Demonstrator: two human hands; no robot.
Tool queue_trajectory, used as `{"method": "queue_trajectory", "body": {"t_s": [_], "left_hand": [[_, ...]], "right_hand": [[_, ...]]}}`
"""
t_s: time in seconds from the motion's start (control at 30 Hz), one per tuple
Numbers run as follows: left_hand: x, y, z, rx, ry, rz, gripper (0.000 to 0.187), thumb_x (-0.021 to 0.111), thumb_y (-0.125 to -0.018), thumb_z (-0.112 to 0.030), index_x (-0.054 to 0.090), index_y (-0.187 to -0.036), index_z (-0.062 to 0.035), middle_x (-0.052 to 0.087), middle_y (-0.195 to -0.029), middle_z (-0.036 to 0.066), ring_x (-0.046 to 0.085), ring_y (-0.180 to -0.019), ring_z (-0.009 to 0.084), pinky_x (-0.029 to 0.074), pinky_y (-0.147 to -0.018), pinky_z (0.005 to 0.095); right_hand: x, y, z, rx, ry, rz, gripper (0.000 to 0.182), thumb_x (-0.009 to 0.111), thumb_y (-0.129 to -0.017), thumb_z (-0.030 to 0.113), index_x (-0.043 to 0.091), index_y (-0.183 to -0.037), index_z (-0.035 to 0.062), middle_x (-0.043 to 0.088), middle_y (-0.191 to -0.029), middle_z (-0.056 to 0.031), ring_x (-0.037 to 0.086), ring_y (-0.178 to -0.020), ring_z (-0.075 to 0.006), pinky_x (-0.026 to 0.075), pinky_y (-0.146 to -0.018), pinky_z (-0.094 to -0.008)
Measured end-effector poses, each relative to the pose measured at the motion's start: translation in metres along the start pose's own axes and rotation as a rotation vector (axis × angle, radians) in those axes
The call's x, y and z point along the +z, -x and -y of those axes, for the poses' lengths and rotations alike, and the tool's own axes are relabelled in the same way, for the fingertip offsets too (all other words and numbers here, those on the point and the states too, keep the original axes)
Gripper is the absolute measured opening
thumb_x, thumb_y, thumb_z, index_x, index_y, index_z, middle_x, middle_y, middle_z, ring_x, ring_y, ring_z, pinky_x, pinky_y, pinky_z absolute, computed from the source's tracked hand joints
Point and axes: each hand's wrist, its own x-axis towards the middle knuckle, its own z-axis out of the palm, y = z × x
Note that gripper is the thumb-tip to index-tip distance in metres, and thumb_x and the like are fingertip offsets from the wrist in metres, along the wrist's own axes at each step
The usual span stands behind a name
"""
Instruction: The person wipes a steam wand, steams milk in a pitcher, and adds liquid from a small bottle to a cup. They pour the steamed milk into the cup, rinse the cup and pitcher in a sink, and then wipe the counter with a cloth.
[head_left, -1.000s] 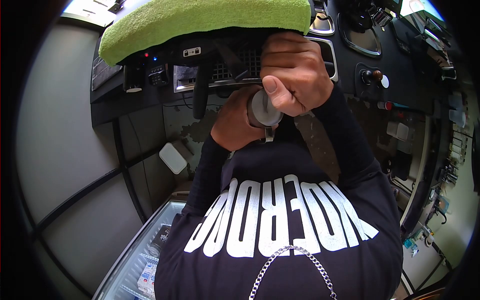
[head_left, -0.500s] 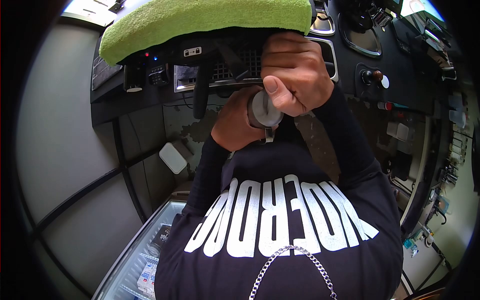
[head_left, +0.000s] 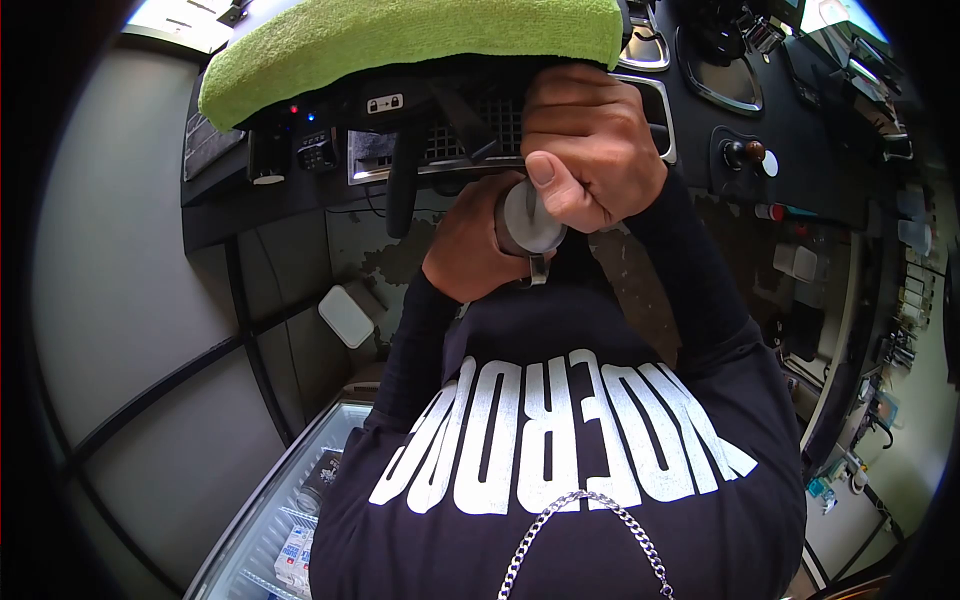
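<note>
My left hand (head_left: 465, 245) is wrapped round a metal milk pitcher (head_left: 512, 232), whose handle (head_left: 538, 270) sticks out toward my body. Pale grey-white milk (head_left: 535, 220) shows inside, with a thin dark streak or rod across it that I cannot make out. Just above and to the right, my right hand (head_left: 590, 140) is closed in a fist under the front of the coffee machine, its thumb lying by the pitcher's rim. Whatever its fingers grip is hidden. Left of the hands, a black portafilter handle (head_left: 402, 185) points toward me from the machine.
A green towel (head_left: 420, 40) covers the machine's top, above a drip grate (head_left: 455, 135). A tamper (head_left: 738, 153) stands on the dark counter (head_left: 810, 185) to the right. At lower left is a glass-topped fridge (head_left: 262, 495) with cartons inside.
</note>
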Motion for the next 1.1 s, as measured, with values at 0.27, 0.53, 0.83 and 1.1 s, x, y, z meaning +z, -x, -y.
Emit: {"method": "queue_trajectory", "body": {"t_s": [0.27,0.53,0.83,1.1], "left_hand": [[-0.0005,-0.0003,-0.0014,-0.002,0.012,0.004,0.080,0.094,-0.059,-0.026,0.058,-0.127,-0.0040,0.065,-0.116,0.018,0.064,-0.106,0.0380,0.051,-0.093,0.0445],[-0.0011,-0.0005,-0.0018,-0.012,0.034,0.006,0.079,0.093,-0.058,-0.025,0.059,-0.127,-0.0044,0.065,-0.117,0.018,0.064,-0.107,0.0377,0.051,-0.093,0.0444],[-0.0001,0.0010,-0.0008,-0.028,0.037,0.014,0.079,0.093,-0.059,-0.025,0.058,-0.127,-0.0047,0.065,-0.117,0.018,0.064,-0.107,0.0376,0.051,-0.093,0.0443],[0.0007,0.0017,-0.0013,-0.015,0.022,-0.007,0.079,0.093,-0.060,-0.025,0.058,-0.128,-0.0049,0.065,-0.116,0.018,0.064,-0.106,0.0375,0.051,-0.093,0.0439]], "right_hand": [[0.0002,0.0008,-0.0013,-0.007,-0.007,0.008,0.028,0.054,-0.085,0.019,0.057,-0.061,0.0046,0.057,-0.064,-0.0094,0.062,-0.067,-0.0292,0.051,-0.067,-0.0388],[0.0005,0.0012,-0.0019,-0.012,-0.001,-0.001,0.026,0.055,-0.083,0.019,0.058,-0.061,0.0045,0.057,-0.064,-0.0097,0.061,-0.067,-0.0291,0.051,-0.067,-0.0385],[0.0004,0.0012,-0.0011,-0.008,-0.001,0.002,0.026,0.055,-0.083,0.019,0.058,-0.061,0.0048,0.057,-0.064,-0.0096,0.062,-0.068,-0.0287,0.051,-0.068,-0.0382],[0.0005,0.0010,-0.0005,-0.001,0.008,-0.004,0.026,0.055,-0.083,0.018,0.058,-0.061,0.0046,0.058,-0.065,-0.0098,0.062,-0.068,-0.0287,0.052,-0.067,-0.0383]]}}
